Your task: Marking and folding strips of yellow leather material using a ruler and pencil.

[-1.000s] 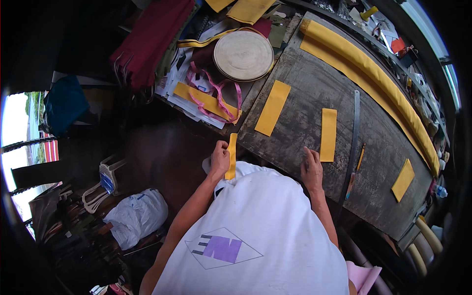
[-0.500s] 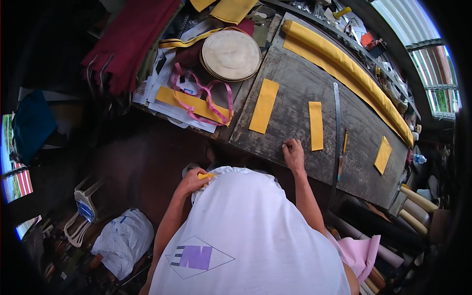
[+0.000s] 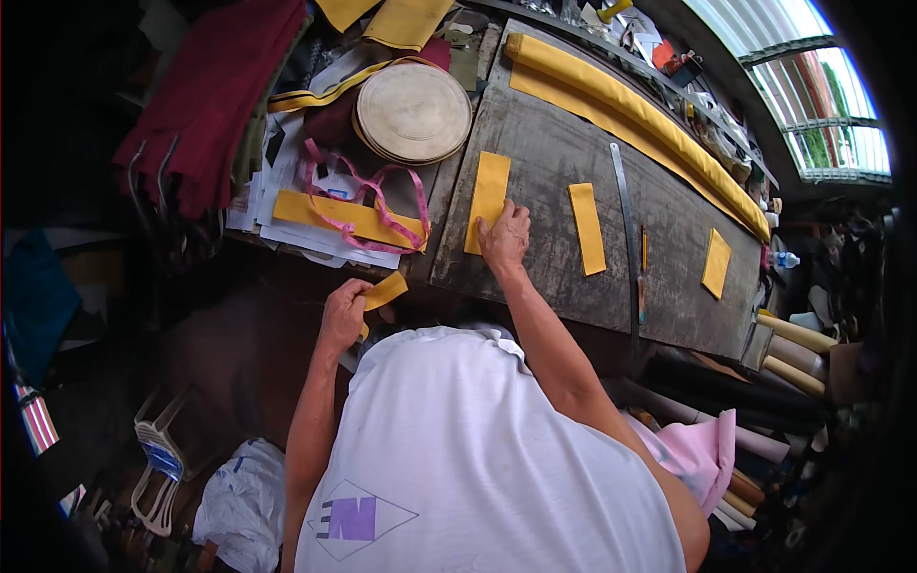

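My left hand (image 3: 341, 307) is closed on a yellow fabric strip (image 3: 386, 289) beside the workbench's front edge. My right hand (image 3: 504, 232) touches the lower end of a yellow strip (image 3: 492, 181) lying on the dark worktop (image 3: 535, 143), its fingers apart and slightly bent. To the right lie another upright strip (image 3: 587, 229), a long metal ruler (image 3: 627, 229), a pencil (image 3: 644, 246) and a shorter yellow piece (image 3: 715, 263).
A long yellow fabric roll (image 3: 640, 129) spans the back. Left are round discs (image 3: 412, 109), pink tape (image 3: 406, 181) over papers and maroon fabric (image 3: 205, 105). A chair (image 3: 160, 458) and white sack (image 3: 239, 506) stand lower left; material rolls (image 3: 793, 363) lie right.
My right hand has moved up and left onto the leftmost strip on the worktop. My left hand, still holding its strip, dipped and is raised again. The view has shifted.
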Tool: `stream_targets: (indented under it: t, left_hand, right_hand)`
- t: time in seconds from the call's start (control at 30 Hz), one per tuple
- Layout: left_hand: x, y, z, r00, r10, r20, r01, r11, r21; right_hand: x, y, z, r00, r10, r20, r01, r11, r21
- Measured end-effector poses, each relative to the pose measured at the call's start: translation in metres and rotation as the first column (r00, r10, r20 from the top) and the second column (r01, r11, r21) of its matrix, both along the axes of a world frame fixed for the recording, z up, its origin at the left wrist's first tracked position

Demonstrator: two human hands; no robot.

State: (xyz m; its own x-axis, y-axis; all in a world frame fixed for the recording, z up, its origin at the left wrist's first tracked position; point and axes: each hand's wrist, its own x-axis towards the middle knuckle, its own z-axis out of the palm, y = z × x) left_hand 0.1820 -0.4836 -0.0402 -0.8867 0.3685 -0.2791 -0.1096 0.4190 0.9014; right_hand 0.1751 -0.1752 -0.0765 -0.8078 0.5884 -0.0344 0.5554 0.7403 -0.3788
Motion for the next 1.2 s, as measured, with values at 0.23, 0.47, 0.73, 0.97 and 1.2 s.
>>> stream_targets:
  t: [0.23, 0.47, 0.73, 0.97, 1.2]
  left_hand:
    - [-0.086, 0.183, 0.026, 0.888, -0.221, -0.403, 0.123, 0.959, -0.256]
    - [-0.155, 0.286, -0.041, 0.731, -0.548, -0.406, 0.269, 0.778, -0.567]
    - [-0.184, 0.304, -0.048, 0.627, -0.730, -0.272, 0.372, 0.588, -0.718]
    - [-0.190, 0.311, -0.032, 0.602, -0.788, -0.127, 0.539, 0.519, -0.664]
    - [-0.212, 0.300, -0.006, 0.583, -0.812, 0.028, 0.677, 0.466, -0.570]
  right_hand:
    - [0.023, 0.020, -0.007, 0.864, 0.492, -0.102, -0.496, 0.868, -0.014]
    - [0.016, 0.057, -0.014, 0.753, 0.585, -0.301, -0.658, 0.676, -0.332]
    - [0.017, 0.077, -0.014, 0.801, 0.505, -0.321, -0.593, 0.597, -0.540]
    - [0.013, 0.086, -0.012, 0.822, 0.496, -0.281, -0.537, 0.508, -0.673]
    - [0.001, 0.105, 0.004, 0.990, -0.031, -0.141, -0.092, 0.617, -0.781]
